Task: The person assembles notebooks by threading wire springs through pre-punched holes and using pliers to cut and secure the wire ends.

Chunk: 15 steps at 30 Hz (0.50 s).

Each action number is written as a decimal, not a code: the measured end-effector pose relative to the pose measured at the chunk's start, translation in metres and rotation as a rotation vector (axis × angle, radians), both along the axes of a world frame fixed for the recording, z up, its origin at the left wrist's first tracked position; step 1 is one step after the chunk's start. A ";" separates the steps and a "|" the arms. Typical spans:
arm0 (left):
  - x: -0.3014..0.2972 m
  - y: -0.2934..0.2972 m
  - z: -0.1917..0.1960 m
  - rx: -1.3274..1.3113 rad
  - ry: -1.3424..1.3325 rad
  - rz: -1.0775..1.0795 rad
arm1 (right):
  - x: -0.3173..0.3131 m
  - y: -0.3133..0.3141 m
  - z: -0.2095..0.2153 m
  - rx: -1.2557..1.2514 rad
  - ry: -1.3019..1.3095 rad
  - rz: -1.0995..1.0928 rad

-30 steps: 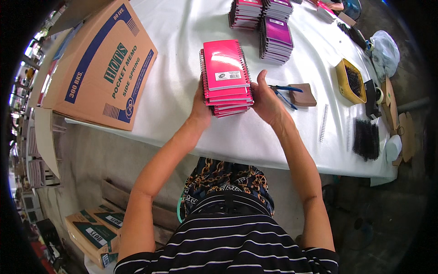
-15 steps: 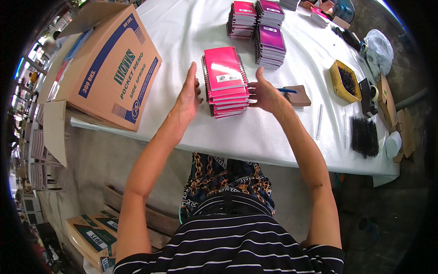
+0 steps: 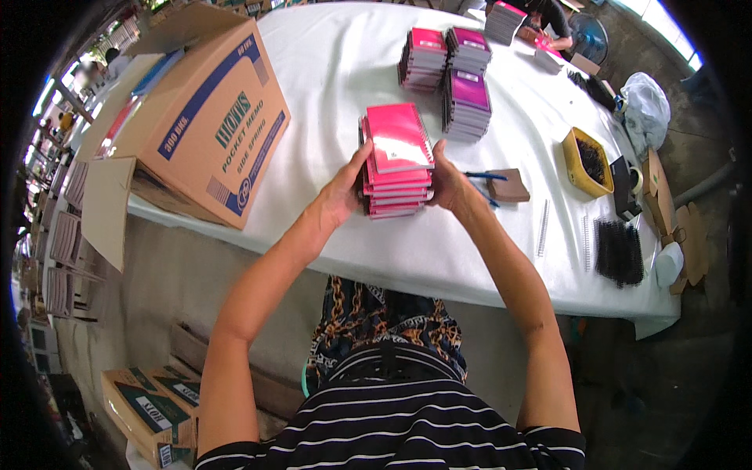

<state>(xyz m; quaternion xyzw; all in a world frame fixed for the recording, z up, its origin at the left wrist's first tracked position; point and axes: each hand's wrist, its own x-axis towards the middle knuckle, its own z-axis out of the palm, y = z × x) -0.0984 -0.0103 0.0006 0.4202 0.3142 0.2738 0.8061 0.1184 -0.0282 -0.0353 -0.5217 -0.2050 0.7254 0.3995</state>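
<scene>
A tall stack of pink spiral notebooks (image 3: 399, 129) stands on the white-covered table in front of me, its layers slightly uneven. My left hand (image 3: 342, 196) presses against its left side, thumb near the top notebook. My right hand (image 3: 451, 184) lies along the right side, thumb up beside the wire spiral. The stack is clasped between both hands; most fingers are hidden behind its sides. To the right of my right hand lie a brown block (image 3: 513, 188) and blue pens (image 3: 484, 176).
Left stands a large open cardboard box (image 3: 211, 133). Farther back are red (image 3: 428, 41) and purple notebook stacks (image 3: 470, 88). At right are a yellow bin (image 3: 573, 168), loose wire spirals (image 3: 544, 227) and a black coil pile (image 3: 619, 252). A co-worker's arm (image 3: 558, 39) shows behind.
Both hands have closed in from either side and now touch the pink stack. The whole view has shifted, so the table sits a little lower in it.
</scene>
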 end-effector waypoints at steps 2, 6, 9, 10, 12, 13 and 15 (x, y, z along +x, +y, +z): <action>-0.016 0.003 0.000 0.005 0.038 0.050 | -0.028 -0.002 0.020 -0.025 -0.049 -0.022; 0.004 -0.007 0.001 -0.037 0.011 0.082 | 0.013 -0.016 0.009 0.001 -0.010 -0.161; -0.015 0.032 -0.024 -0.124 0.199 0.280 | 0.013 -0.054 0.004 0.218 -0.246 -0.274; -0.021 0.052 -0.032 -0.169 0.290 0.360 | 0.010 -0.073 -0.002 0.255 -0.211 -0.284; -0.028 0.084 -0.038 0.081 0.300 0.299 | -0.015 -0.110 -0.007 0.218 -0.071 -0.243; -0.031 0.101 -0.041 0.202 0.274 0.246 | -0.039 -0.121 -0.003 0.148 0.035 -0.187; -0.019 0.133 -0.048 0.372 0.111 0.116 | -0.072 -0.128 -0.013 0.157 0.236 -0.195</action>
